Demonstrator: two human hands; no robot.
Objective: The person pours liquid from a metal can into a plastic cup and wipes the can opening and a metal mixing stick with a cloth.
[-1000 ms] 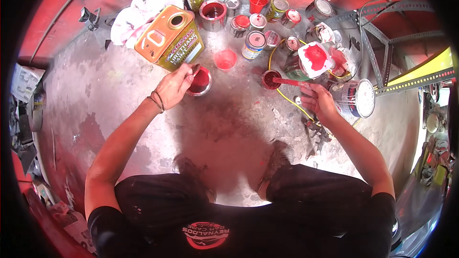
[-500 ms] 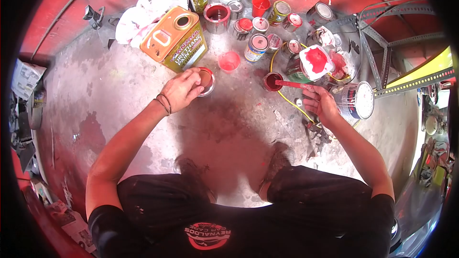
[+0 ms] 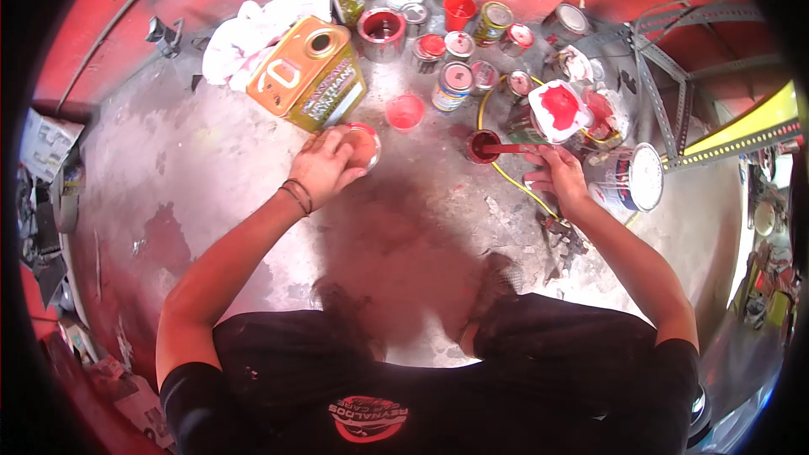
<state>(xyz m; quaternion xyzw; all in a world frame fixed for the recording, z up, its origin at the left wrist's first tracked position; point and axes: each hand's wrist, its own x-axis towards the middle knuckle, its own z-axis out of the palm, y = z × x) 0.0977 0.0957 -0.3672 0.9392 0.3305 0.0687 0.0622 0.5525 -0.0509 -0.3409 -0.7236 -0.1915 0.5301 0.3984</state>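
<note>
My left hand (image 3: 327,162) is closed on the left side of a small round paint can (image 3: 363,148) with a pale rim and a reddish-orange top. Its fingers cover part of the rim, and I cannot make out whether that top is a lid or paint. Between the fingers of my right hand (image 3: 559,175) is a red-coated stir stick (image 3: 511,149). The stick's far end reaches into a small open can of dark red paint (image 3: 483,146) on the floor. Behind my left hand stands a yellow urethane paint tin (image 3: 316,76). A pink-red plastic cup (image 3: 405,112) sits between the hands, farther back.
Several paint cans (image 3: 453,84) crowd the floor at the back. A white-lidded container (image 3: 559,111) and a large can (image 3: 636,177) stand near my right hand. A yellow hose (image 3: 518,184) runs behind the stirred can. White cloth (image 3: 244,38) lies back left; a metal rack (image 3: 666,76) is at right.
My left hand and its can have shifted slightly right and down, and the can's top looks brighter. My right hand has moved a little left, and the stick lies more level.
</note>
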